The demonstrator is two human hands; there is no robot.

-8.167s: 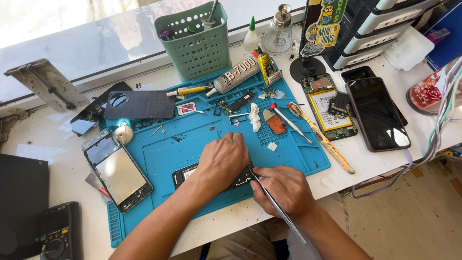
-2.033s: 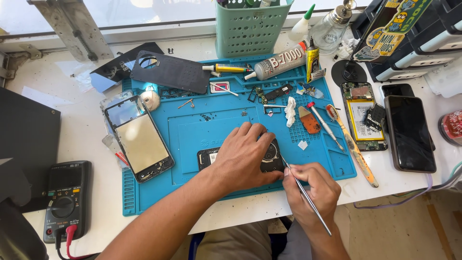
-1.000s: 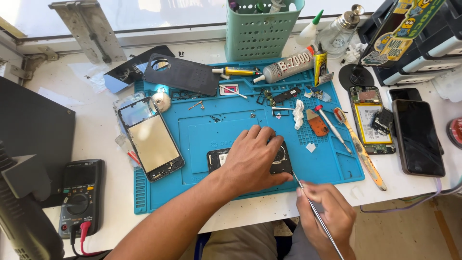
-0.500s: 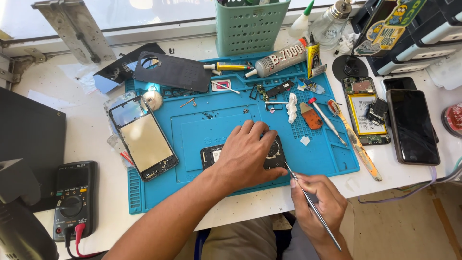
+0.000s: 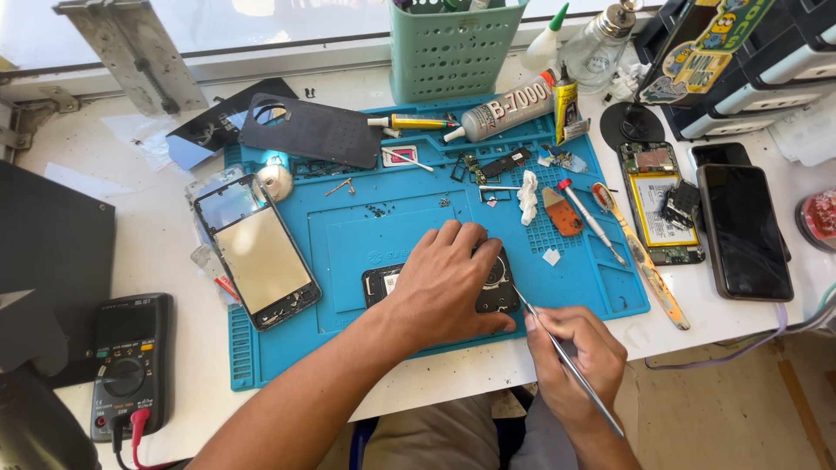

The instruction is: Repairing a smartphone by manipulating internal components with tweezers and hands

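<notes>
right hand (image 5: 582,352) pinches thin metal tweezers (image 5: 566,359) like a pen, fingers clenched round the shaft, tip at the lower-right edge of the phone (image 5: 435,287). left hand (image 5: 444,283) lies flat on that phone, fingers spread and pressing, not gripping; it pins the phone w/ back open near the front of the blue mat (image 5: 348,235). step looks like picking or prying a small part at the phone's edge. next move prob needs a steady tip and light force, left hand holding firm so nothing slips. around: screen panel (image 5: 257,252) to the left, glue tube (image 5: 505,109) and green basket (image 5: 453,52) at the back, screwdriver (image 5: 590,219) and 2nd opened phone (image 5: 657,202) to the right, multimeter (image 5: 131,361) far left.
</notes>
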